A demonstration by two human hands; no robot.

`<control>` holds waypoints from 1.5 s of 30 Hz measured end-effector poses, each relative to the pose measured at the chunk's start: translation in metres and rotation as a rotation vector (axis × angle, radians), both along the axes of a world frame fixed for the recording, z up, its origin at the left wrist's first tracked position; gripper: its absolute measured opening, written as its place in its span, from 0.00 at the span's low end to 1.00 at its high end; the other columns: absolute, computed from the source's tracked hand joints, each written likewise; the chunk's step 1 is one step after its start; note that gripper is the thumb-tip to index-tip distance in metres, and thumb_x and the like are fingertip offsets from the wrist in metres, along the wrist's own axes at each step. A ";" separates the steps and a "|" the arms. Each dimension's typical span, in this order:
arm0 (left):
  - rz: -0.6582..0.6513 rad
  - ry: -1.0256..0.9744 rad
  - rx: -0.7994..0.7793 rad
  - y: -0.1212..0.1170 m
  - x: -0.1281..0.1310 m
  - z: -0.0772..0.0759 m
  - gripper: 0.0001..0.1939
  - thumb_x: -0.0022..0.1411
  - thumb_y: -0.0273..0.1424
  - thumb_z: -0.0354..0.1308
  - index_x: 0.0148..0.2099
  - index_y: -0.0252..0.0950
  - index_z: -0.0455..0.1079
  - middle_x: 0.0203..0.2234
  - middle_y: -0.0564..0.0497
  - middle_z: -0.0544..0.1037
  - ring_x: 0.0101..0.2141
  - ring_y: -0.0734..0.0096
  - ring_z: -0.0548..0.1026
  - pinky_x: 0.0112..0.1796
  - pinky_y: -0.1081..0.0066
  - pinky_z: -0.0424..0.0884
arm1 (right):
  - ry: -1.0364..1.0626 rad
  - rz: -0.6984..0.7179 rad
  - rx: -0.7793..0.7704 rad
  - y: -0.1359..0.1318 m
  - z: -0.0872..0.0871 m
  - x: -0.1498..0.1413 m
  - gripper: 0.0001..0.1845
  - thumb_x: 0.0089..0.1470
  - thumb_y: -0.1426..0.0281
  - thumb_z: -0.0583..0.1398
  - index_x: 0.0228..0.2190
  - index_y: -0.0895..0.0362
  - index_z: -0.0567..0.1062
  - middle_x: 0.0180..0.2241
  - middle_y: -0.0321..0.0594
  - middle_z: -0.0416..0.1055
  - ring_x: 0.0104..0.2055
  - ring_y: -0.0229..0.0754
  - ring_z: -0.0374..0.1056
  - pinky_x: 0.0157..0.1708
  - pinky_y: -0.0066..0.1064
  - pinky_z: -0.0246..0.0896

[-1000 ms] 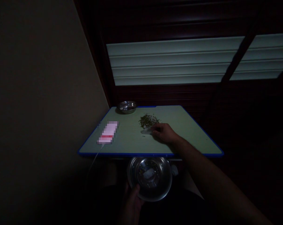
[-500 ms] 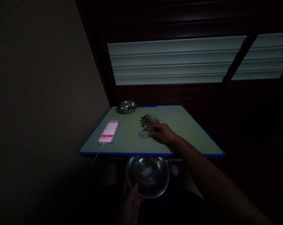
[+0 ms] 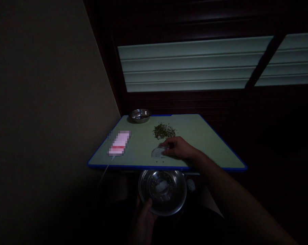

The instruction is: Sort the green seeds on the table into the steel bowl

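Note:
Below the table's front edge, my left hand (image 3: 145,217) grips the rim of a shiny metal bowl (image 3: 178,202), thumb over the near left side. Something pale, perhaps a reflection, shows in the bowl's bottom. Over the table, my right hand (image 3: 178,148) pinches the right side of a clear, flat, rounded piece (image 3: 157,152), which rests on or just above the surface; its exact kind is too dark to tell. Just beyond the fingers lies a loose pile of small greenish-brown seeds (image 3: 164,131). Two stray seeds (image 3: 159,161) lie in front of the clear piece.
A smaller metal bowl (image 3: 140,116) stands at the back left of the pale green table (image 3: 202,136), which has a blue rim. At the left lies a blurred-out phone (image 3: 120,143) with a white cable (image 3: 106,168). Walls and dark panels stand behind and left.
My right hand has drawn slightly toward me, away from the pile, and the clear piece has shifted with it. Two seeds now show in front of it. My left hand still holds the bowl.

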State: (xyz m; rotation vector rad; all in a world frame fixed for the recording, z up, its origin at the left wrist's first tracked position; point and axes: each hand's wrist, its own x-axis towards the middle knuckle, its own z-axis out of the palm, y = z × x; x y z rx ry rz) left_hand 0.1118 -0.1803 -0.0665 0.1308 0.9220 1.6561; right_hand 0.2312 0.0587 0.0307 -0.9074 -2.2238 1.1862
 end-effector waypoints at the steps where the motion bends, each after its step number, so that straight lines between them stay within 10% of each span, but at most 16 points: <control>1: -0.005 0.008 0.000 0.000 0.000 0.000 0.36 0.59 0.36 0.63 0.67 0.57 0.56 0.60 0.50 0.73 0.58 0.54 0.69 0.57 0.53 0.65 | -0.006 0.012 -0.034 -0.001 0.001 0.000 0.21 0.38 0.70 0.70 0.39 0.60 0.80 0.23 0.31 0.69 0.23 0.32 0.62 0.24 0.24 0.56; 37: -0.003 0.018 -0.014 0.002 -0.002 0.001 0.37 0.57 0.36 0.64 0.67 0.56 0.56 0.62 0.50 0.70 0.60 0.50 0.67 0.57 0.49 0.65 | 0.063 0.255 -0.387 -0.001 0.003 0.007 0.21 0.35 0.63 0.72 0.28 0.59 0.71 0.16 0.32 0.71 0.15 0.33 0.63 0.16 0.24 0.55; 45: -0.017 0.002 0.004 0.002 -0.004 -0.009 0.37 0.59 0.36 0.63 0.67 0.55 0.54 0.60 0.50 0.72 0.59 0.53 0.68 0.58 0.52 0.64 | 0.337 -0.015 -0.273 0.007 0.000 0.008 0.23 0.34 0.67 0.71 0.35 0.59 0.73 0.21 0.28 0.67 0.20 0.30 0.59 0.21 0.24 0.54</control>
